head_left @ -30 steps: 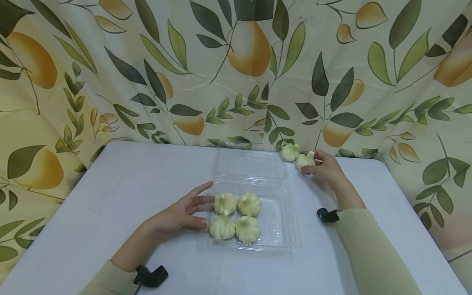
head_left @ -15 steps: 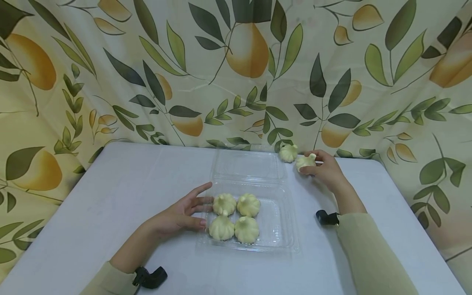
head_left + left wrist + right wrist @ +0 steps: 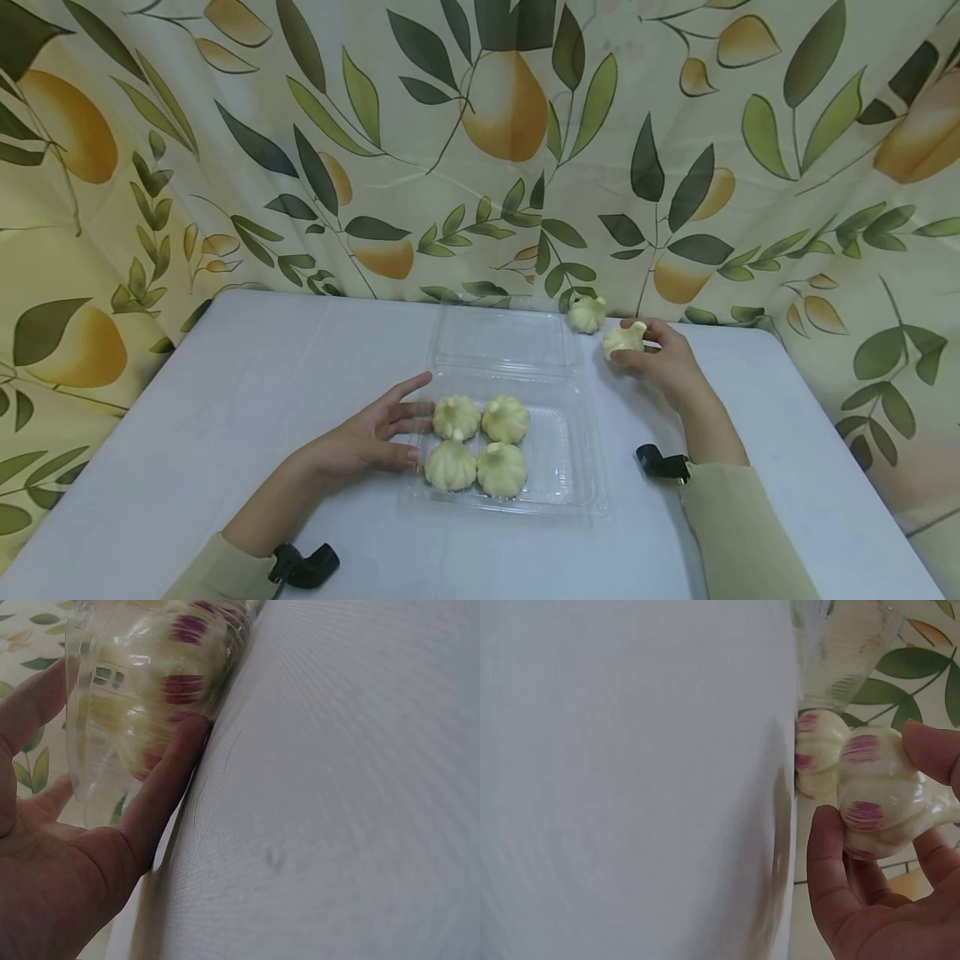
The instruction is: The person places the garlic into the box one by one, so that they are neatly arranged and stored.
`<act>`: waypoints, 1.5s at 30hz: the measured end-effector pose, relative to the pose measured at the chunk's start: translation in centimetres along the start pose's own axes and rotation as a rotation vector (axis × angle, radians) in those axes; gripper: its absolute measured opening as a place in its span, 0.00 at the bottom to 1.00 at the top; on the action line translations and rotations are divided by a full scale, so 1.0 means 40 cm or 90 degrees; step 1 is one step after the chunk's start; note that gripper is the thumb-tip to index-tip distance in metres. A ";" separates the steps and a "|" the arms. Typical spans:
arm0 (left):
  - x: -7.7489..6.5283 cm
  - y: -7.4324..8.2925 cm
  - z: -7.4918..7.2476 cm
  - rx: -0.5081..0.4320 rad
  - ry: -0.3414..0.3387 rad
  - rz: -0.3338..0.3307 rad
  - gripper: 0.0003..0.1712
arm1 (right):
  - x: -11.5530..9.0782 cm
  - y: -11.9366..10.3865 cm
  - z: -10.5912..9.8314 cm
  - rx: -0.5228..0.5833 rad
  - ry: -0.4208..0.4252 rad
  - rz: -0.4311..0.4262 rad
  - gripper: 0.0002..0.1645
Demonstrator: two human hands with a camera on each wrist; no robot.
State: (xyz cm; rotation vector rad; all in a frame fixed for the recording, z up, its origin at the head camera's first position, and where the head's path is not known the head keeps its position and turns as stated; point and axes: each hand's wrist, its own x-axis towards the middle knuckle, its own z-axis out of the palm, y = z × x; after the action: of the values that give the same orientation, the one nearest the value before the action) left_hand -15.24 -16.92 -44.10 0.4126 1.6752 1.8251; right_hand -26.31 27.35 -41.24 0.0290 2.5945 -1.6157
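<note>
In the head view, a clear plastic clamshell box (image 3: pixel 558 450) lies open with several garlic bulbs (image 3: pixel 501 469) grouped in its left half. My left hand (image 3: pixel 367 437) rests against the box's left wall, fingers spread; the left wrist view shows a fingertip (image 3: pixel 191 735) touching the plastic. Beyond the box on the right, my right hand (image 3: pixel 667 362) holds a garlic bulb (image 3: pixel 622 340) between thumb and fingers. Purple streaks mark this held bulb (image 3: pixel 877 787) in the right wrist view. Another garlic bulb (image 3: pixel 587 315) sits beside the box lid (image 3: pixel 506 333), near the table's back edge.
The white table (image 3: pixel 247 400) carries everything. Behind its back edge hangs a curtain (image 3: pixel 420 192) patterned with fruit and leaves. The box lid is folded back, away from the body. Black wrist-worn devices (image 3: pixel 307 567) sit at both sleeves.
My right hand has drawn a garlic bulb slightly toward the body and away from the other bulb at the back. The left hand and the box stay in place.
</note>
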 end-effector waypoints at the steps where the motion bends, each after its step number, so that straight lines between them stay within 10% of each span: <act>1: 0.001 0.001 0.001 -0.001 -0.001 0.000 0.58 | -0.003 0.000 0.000 0.000 -0.001 0.003 0.40; 45: -0.001 0.001 0.004 -0.002 -0.004 -0.002 0.58 | -0.092 -0.118 0.060 -0.037 -0.091 -0.112 0.32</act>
State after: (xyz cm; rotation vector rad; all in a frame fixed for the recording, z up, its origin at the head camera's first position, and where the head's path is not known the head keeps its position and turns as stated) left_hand -15.11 -16.83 -44.03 0.4130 1.6676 1.8228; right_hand -22.79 23.22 -37.78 -0.3160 2.5949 -1.5299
